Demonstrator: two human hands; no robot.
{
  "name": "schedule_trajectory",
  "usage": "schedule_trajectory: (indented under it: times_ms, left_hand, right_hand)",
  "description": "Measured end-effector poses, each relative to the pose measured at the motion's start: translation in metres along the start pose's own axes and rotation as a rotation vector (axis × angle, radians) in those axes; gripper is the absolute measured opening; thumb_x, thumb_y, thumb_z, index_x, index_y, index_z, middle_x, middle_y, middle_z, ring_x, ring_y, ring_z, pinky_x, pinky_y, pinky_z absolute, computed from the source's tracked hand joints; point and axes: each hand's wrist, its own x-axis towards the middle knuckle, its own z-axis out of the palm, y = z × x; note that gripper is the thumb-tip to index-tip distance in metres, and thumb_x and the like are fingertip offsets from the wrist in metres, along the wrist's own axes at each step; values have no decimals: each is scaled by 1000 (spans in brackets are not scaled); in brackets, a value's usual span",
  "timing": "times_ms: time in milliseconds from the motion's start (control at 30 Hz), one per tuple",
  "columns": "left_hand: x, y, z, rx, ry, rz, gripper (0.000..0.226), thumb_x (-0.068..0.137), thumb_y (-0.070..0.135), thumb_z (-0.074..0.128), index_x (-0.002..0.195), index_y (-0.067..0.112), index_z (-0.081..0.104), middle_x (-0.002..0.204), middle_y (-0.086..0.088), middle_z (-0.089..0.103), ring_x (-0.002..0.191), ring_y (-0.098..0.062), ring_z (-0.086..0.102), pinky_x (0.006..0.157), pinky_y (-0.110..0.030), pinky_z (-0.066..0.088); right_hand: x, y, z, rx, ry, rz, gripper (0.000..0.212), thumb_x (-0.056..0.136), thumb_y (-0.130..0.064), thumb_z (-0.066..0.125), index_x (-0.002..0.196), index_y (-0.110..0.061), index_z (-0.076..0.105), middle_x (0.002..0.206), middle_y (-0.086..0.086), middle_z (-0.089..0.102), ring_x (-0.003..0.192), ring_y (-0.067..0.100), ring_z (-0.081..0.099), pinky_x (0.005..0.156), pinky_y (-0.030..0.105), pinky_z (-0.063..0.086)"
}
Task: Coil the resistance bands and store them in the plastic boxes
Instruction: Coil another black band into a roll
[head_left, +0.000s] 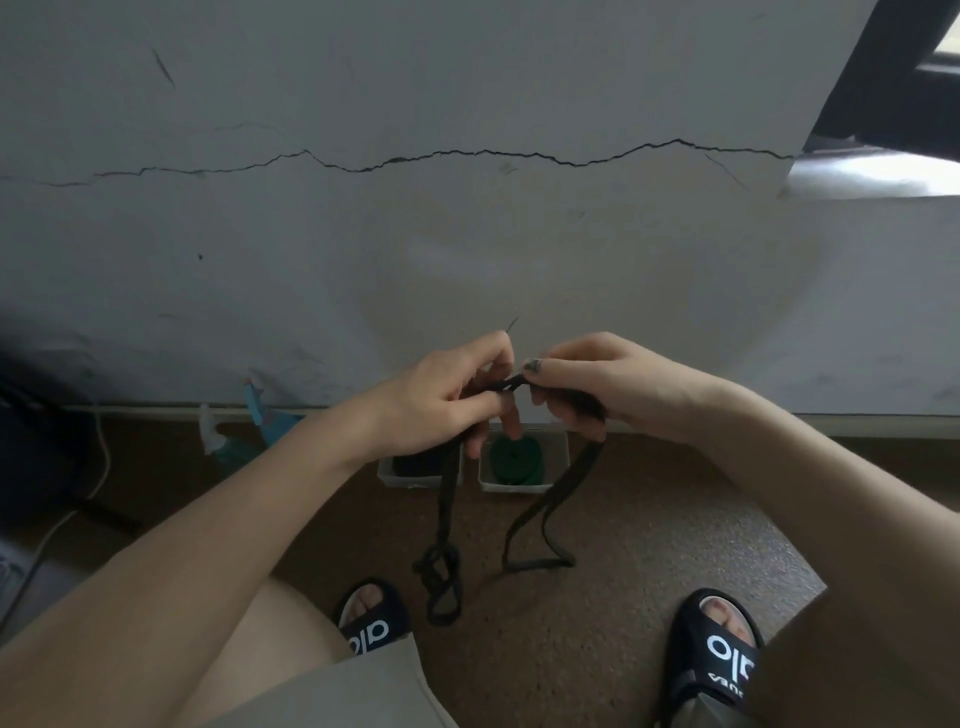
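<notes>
Resistance band first: the long, flat black elastic resistance band is held up in front of you, stretched short between both hands, above the two boxes. Your left hand has its fingers curled around the band, thumb and forefinger pinching it near the top, and one length drops from that hand to the brown speckled floor, where it ends in a tangled knot between your feet. Your right hand grips the band too, thumb pressed on top and fingers curled under it; from this hand another length hangs down and bends into a loose loop that rests on the floor to the right of the knot.

Beyond your hands, against the foot of the wall, stand two small white plastic boxes side by side. The right box holds a coiled dark green band. The left box holds something dark, partly hidden by your left hand and the hanging band; you cannot tell from here exactly what it is.

The grey plastered wall carries a long jagged crack running left to right. A white cable trails along the floor at far left, near some blue and white scraps at the skirting. Your feet wear black slide sandals with white lettering, the left one just beside the knot, the right one further right.
</notes>
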Motion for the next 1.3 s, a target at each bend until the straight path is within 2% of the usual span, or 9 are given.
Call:
schedule_trajectory:
  times_ms: [133,300,433,600,733,867,1000,1200,1300]
  left_hand:
    - [-3,-2,-2,24,38,-27,11,103,16,58,107,11,49,80,8,68,66,-2,64,60,-19,50]
    - [-2,-6,-2,154,79,32,5,107,25,50,104,21,50,72,11,64,56,-6,49,52,-24,42]
    - [0,-6,-4,343,121,82,2,108,22,45,108,21,46,61,5,57,52,-9,55,50,-26,45]
    - [0,-4,-5,497,156,164,12,106,27,39,109,18,47,71,10,49,58,-6,59,56,-32,55]
    - [0,-6,-3,457,179,245,10,104,26,48,107,17,50,80,12,49,70,-9,56,62,-32,49]
    - [-5,-10,-6,272,167,183,13,100,28,62,106,27,50,94,12,54,82,-8,60,68,-22,52]
    - [-6,-11,-6,163,100,65,14,102,21,60,108,24,48,96,7,64,78,-14,70,70,-37,61]
    - [2,-15,-4,278,40,11,13,103,20,57,111,22,47,105,6,69,97,-6,69,82,-30,59]
    - [11,-20,3,404,17,-8,19,101,22,62,106,24,43,94,5,62,81,-13,63,66,-29,51]
  right_hand:
    - [0,0,-5,63,-37,44,31,105,-30,58,84,-11,71,55,-3,31,46,13,23,43,26,16]
    - [-5,-2,-8,13,-75,68,29,105,-36,56,94,-10,64,58,-3,34,48,13,24,42,26,16]
    - [-6,-2,-7,-19,-97,75,31,105,-36,55,105,-7,66,61,2,40,47,14,24,40,26,17]
    - [-7,-1,-10,-6,-91,82,32,103,-37,58,107,-6,65,61,3,42,45,14,25,39,25,18]
    - [-9,-2,-10,25,-115,73,23,101,-27,63,100,-4,60,57,0,39,44,13,24,40,26,16]
    - [-10,-2,-13,87,-141,76,17,102,-19,62,93,-5,58,63,4,47,49,17,40,43,24,31]
    - [-8,-1,-10,134,-136,87,15,103,-16,60,92,-5,62,75,8,62,62,17,58,49,25,45]
    - [-6,-3,-12,145,-135,57,16,103,-12,58,92,-1,58,60,0,50,42,8,28,41,23,16]
    - [-2,0,-7,166,-76,66,16,102,-15,59,92,-2,61,60,-1,40,46,10,25,42,25,13]
